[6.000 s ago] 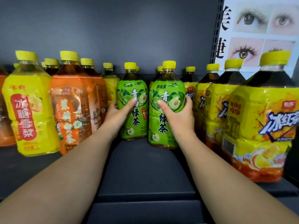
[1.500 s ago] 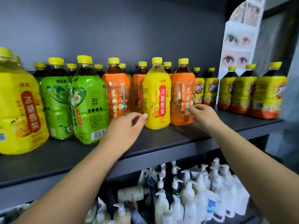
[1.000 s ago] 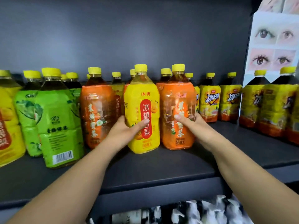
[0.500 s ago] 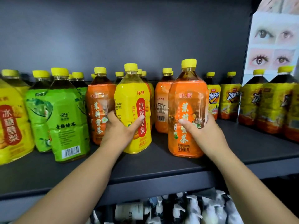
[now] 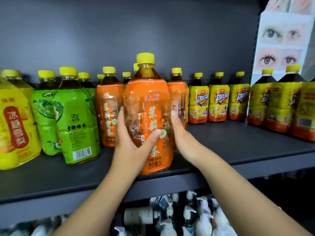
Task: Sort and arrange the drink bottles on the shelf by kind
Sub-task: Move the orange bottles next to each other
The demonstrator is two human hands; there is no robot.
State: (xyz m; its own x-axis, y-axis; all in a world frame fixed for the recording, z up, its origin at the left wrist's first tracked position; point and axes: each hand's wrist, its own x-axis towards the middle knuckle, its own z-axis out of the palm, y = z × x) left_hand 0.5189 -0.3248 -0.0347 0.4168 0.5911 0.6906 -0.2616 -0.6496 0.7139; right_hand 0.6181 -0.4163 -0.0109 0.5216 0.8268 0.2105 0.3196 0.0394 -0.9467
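An orange-labelled tea bottle point(image 5: 148, 103) with a yellow cap stands at the front middle of the dark shelf point(image 5: 238, 150). My left hand point(image 5: 131, 143) grips its left side, thumb across the label. My right hand point(image 5: 182, 133) holds its right side, with the fingers going behind it. Two more orange bottles point(image 5: 109, 108) stand just behind, one on each side. Left of them are green-labelled bottles point(image 5: 76, 116) and yellow pear-drink bottles point(image 5: 15, 125). Yellow iced-tea bottles point(image 5: 198, 104) line the right. A yellow cap point(image 5: 135, 65) peeks out behind the held bottle.
A poster with pictures of eyes point(image 5: 281, 40) hangs at the shelf's right end. Bare shelf lies in front of the iced-tea bottles. Several white pump bottles point(image 5: 187, 215) fill the shelf below.
My left hand has let go of the yellow pear bottle and taken the orange bottle. The orange bottle has shifted left, hiding the yellow one behind it.
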